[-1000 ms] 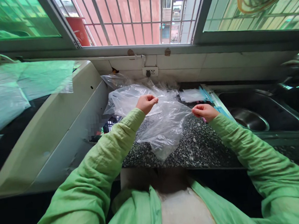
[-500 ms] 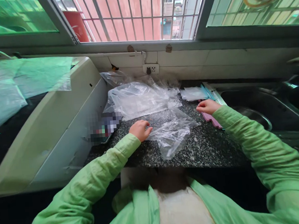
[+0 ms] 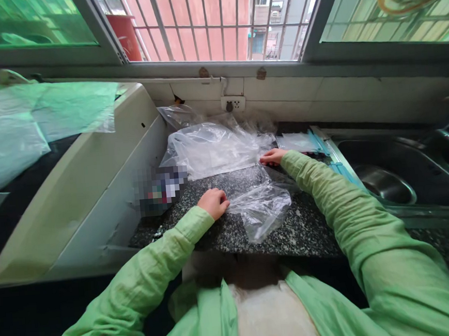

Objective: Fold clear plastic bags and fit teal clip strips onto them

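Note:
A crumpled clear plastic bag (image 3: 265,210) lies on the speckled dark counter (image 3: 307,234), close to its front edge. At its left end my left hand (image 3: 214,204) is closed, with the curled fingers on the bag's edge. My right hand (image 3: 273,157) pinches clear plastic farther back, where the bag meets a larger pile of clear plastic bags (image 3: 215,148). Which of the two the fingertips grip is hard to tell. Right of that hand lie small flat plastic bags (image 3: 296,142) beside blue strips (image 3: 319,143).
A metal sink (image 3: 435,177) with a round steel bowl (image 3: 385,184) is on the right. To the left stands a pale appliance (image 3: 129,144) with plastic sheeting (image 3: 75,104) over it. A blurred item (image 3: 166,185) sits beside it. A wall socket (image 3: 233,103) is behind the bags.
My right hand has moved left from beside the pink strips to the clear plastic, and its forearm now covers them. My left hand has closed on the front bag's edge.

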A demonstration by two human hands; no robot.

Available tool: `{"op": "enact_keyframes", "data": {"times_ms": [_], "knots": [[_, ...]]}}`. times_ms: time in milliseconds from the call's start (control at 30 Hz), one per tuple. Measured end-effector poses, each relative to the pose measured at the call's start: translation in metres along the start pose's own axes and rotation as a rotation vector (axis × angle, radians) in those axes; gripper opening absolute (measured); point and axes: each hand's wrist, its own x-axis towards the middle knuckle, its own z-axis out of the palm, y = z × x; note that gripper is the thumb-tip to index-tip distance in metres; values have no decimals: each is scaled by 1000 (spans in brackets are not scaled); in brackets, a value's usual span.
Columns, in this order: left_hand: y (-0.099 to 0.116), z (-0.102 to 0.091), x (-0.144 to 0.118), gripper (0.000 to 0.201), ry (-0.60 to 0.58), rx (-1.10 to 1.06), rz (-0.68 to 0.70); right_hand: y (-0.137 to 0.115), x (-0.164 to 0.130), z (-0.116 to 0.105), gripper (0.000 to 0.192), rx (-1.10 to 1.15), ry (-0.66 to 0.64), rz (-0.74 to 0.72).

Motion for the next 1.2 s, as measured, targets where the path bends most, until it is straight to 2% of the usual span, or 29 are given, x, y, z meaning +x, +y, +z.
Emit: {"op": "enact_keyframes", "data": {"times_ms": [200, 467, 633, 767, 900, 967, 1033, 1100, 1200], "knots": [[-1, 4, -5, 14, 55, -20, 52, 0, 0, 0, 33, 102, -96, -47], [-1, 9, -13, 12, 111, 1, 87, 22, -13, -24, 25, 178, 18, -31], [-6, 8, -17, 13, 103, 0, 107, 17, -11, -23, 16, 213, 20, -26], [-9, 4, -25, 13, 124, -35, 113, -4, 5, -10, 25, 212, -73, -84], [-7, 0, -32, 12, 128, -51, 106, -26, 24, 3, 36, 153, -267, -271], [-7, -3, -34, 12, 133, -63, 100, -33, 30, 7, 34, 132, -378, -348], [-8, -6, -36, 11, 142, -80, 94, -36, 34, 9, 28, 118, -459, -351], [-11, -9, -38, 11, 155, -101, 91, -35, 36, 8, 23, 112, -490, -316], [-17, -14, -42, 11, 171, -129, 87, -28, 36, 4, 21, 97, -438, -289]]}}
